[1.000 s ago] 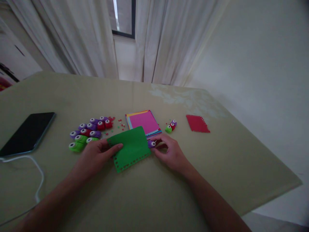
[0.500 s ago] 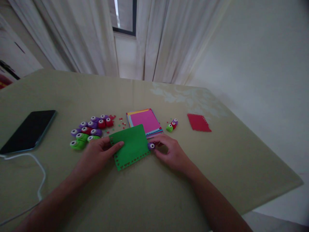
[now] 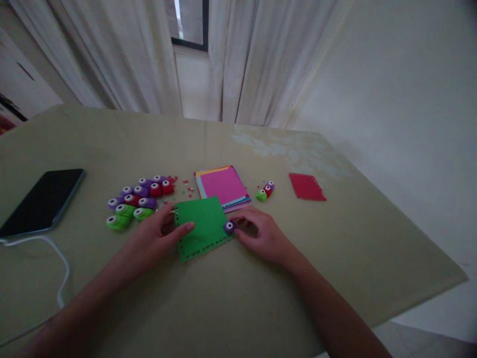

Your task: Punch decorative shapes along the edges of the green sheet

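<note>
A green paper sheet (image 3: 203, 226) with small holes punched along its edges lies on the table in front of me. My left hand (image 3: 158, 236) pinches its left edge, thumb on top. My right hand (image 3: 261, 233) is closed on a small purple punch (image 3: 229, 227) set against the sheet's right edge. Just behind the sheet lies a stack of coloured papers (image 3: 223, 185) with pink on top.
A cluster of purple, red and green punches (image 3: 136, 201) sits at the left, and a few more punches (image 3: 265, 190) at the right. A red punched sheet (image 3: 306, 187) lies further right. A dark phone (image 3: 40, 201) with a white cable (image 3: 55, 258) rests at far left.
The green sheet has slid a little to the right and my left thumb has moved further onto it. The purple punch has shifted slightly left along the sheet's right edge.
</note>
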`<state>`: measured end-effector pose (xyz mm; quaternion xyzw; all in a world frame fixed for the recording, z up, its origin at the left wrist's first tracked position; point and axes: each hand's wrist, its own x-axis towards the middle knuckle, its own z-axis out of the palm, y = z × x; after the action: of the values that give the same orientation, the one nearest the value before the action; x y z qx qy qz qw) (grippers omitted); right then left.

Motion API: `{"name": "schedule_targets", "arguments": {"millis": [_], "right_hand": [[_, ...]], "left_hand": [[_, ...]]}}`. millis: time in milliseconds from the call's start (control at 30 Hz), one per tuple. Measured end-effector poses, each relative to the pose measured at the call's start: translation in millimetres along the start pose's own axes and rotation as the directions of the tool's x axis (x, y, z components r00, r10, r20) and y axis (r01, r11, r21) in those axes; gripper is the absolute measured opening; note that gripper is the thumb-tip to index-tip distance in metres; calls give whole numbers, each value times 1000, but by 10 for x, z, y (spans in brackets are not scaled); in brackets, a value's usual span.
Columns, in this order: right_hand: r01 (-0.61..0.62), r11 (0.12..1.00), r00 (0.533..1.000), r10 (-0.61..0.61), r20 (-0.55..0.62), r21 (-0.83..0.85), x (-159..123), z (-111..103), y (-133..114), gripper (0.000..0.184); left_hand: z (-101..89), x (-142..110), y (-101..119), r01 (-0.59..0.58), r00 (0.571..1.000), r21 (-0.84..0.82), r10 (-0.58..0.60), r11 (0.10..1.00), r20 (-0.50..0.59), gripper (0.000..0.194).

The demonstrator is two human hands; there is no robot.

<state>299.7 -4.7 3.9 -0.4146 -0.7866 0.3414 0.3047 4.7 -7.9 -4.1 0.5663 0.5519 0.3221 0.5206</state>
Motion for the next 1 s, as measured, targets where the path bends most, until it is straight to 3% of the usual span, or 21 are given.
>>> {"name": "schedule_targets", "arguments": {"millis": [133, 267, 367, 567, 1000], "right_hand": [[-24, 1000, 1000, 24, 12, -4, -6, 8, 16, 34], [-14, 1000, 1000, 14, 19, -17, -4, 8, 2, 25], [-13, 1000, 1000, 14, 24, -23, -4, 11, -9, 23], [-24, 999, 999, 25, 38, -34, -11, 9, 4, 26], [-48, 997, 995, 53, 78, -65, -12, -12, -30, 23]], "left_hand": [[-44, -2, -40, 44, 997, -85, -39, 995, 65, 96], [7, 5, -38, 28, 999, -86, -29, 996, -13, 103], [54, -1, -16, -8, 998, -40, 6, 999, -62, 96], [86, -17, -11, -85, 990, 267, 112, 960, -86, 46], [94, -8, -1, -99, 984, 313, 140, 945, -112, 49]]}}
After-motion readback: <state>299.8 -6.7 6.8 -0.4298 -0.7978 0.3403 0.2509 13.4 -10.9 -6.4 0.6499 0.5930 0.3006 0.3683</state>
